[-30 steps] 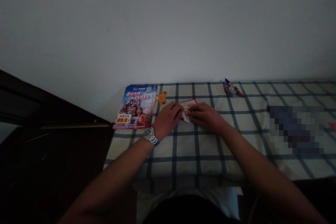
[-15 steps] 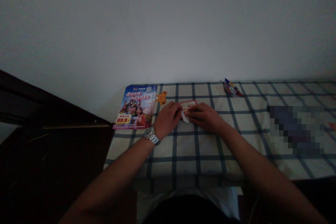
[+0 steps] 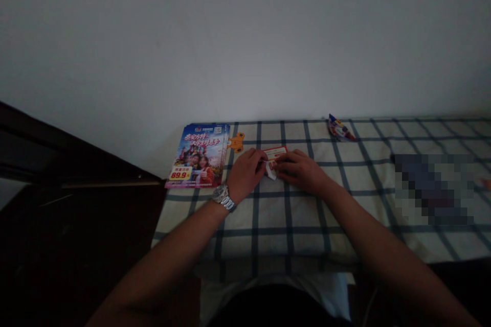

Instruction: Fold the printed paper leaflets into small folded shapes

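Observation:
Between my hands lies a small folded paper [image 3: 276, 153], red and white with print on its face and a pale pointed flap at its near end. My left hand [image 3: 247, 171], with a metal watch [image 3: 224, 197] at the wrist, pinches its left edge. From the other side my right hand [image 3: 301, 171] presses and grips the paper with bent fingers. Both hands rest low over the checked tablecloth [image 3: 270, 219]. My fingers hide part of the paper, so its full shape cannot be seen.
A stack of printed flyers [image 3: 197, 158] lies at the table's left end, with an orange bear figure [image 3: 236, 142] beside it. A crumpled colourful wrapper [image 3: 339, 129] sits near the wall [image 3: 245, 41]. Farther right is a blurred-out dark object [image 3: 431, 189].
Both hands stay almost in place on the paper, with only a slight shift of the left hand and wrist to the right. At the far right edge, a small skin-toned shape looks different.

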The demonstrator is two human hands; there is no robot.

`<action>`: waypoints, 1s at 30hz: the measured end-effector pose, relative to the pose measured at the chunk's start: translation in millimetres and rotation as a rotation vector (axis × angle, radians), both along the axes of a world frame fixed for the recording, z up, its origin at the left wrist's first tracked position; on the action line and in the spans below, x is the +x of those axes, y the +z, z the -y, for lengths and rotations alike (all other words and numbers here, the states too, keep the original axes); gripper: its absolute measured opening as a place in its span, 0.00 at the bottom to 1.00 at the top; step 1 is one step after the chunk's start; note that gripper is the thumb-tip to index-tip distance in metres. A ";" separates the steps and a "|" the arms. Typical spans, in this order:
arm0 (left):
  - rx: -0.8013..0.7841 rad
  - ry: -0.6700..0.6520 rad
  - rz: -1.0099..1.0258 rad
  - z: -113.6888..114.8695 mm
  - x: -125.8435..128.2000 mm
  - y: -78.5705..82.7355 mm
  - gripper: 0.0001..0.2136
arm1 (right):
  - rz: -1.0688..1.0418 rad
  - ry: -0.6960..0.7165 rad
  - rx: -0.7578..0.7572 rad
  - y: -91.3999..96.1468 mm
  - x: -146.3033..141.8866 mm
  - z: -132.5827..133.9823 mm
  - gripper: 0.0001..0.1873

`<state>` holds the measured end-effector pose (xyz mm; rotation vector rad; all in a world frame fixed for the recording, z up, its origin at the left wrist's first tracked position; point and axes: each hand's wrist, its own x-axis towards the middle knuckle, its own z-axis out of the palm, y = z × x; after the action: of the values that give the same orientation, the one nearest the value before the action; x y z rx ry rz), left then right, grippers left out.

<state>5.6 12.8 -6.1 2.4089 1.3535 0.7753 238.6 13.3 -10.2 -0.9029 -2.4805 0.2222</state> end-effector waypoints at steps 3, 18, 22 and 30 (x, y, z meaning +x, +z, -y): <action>0.004 -0.007 -0.009 -0.2 0.5 0.1 0.06 | -0.001 0.002 0.001 1.2 -0.4 0.2 0.10; 0.044 0.033 -0.045 -3.9 2.4 -2.1 0.04 | 0.036 0.003 0.003 1.7 -0.6 1.8 0.14; 0.030 0.022 -0.043 -3.1 2.3 -1.4 0.03 | 0.083 0.006 0.030 4.6 0.2 3.9 0.16; 0.043 0.002 -0.068 -1.9 0.4 0.9 0.02 | 0.094 -0.016 0.042 5.6 -1.2 5.5 0.16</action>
<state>6.0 14.7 -5.3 2.4887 1.3784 0.7362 237.4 7.8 -4.6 -0.9354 -2.5525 0.1248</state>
